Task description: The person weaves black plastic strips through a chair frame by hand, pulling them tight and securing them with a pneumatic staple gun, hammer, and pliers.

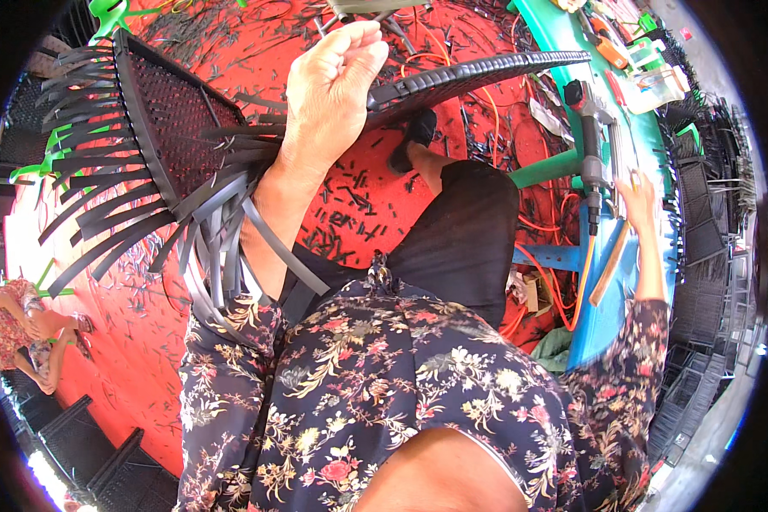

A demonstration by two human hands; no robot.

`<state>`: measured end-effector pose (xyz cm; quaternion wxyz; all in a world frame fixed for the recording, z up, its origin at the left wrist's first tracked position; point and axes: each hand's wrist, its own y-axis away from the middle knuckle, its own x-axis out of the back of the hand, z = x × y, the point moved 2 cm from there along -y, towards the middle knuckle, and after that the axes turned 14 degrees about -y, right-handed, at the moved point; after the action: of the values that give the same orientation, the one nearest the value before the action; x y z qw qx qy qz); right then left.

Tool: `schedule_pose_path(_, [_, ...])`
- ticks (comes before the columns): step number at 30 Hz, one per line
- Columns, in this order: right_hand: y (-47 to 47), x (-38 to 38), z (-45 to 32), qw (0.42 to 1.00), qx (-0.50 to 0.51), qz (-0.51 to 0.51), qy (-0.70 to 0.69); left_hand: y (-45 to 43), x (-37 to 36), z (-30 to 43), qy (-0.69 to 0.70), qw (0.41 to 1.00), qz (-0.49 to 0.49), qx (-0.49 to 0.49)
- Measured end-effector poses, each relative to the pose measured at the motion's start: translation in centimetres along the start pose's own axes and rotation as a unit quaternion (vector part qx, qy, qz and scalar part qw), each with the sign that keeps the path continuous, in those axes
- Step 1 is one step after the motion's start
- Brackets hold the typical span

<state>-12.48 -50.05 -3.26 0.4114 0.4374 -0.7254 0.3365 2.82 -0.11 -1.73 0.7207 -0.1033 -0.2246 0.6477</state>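
Observation:
My left hand [338, 83] is a loosely curled fist over the black woven rattan-style furniture piece [166, 115]; whether its fingers grip anything cannot be told. Loose black plastic strips [102, 198] fan out from the piece's left edge, and more hang around my left forearm. A wrapped black edge [480, 73] runs to the right behind my hand. On the right, my right hand [639, 195] reaches over the blue bench top, at the end of a wooden-handled tool [610, 264], its head hidden. A pneumatic stapler [592, 153] lies just left of that hand.
The red floor [384, 224] is strewn with black strip offcuts. An orange air hose [585, 275] hangs beside the blue bench [598, 326]. A clear plastic container [656, 88] and an orange-handled tool [611, 51] are on the green surface. Another person [25, 326] sits at far left.

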Motion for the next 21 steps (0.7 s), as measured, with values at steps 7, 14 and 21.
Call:
schedule_pose_path(7, [7.1, 2.3, 8.4, 0.982, -0.131, 0.007, 0.139, -0.2, 0.5, -0.2, 0.055, 0.998, 0.001, 0.000])
schedule_pose_path(14, [4.3, -7.4, -25.4, 0.923, 0.308, -0.118, -0.198, -0.2, 0.8, -0.6, 0.089, 0.995, 0.045, -0.015])
schedule_pose_path(21, [0.8, -15.4, -33.3, 0.822, 0.527, -0.007, -0.216, 1.3, -0.8, 1.5, -0.001, 0.988, 0.024, -0.156])
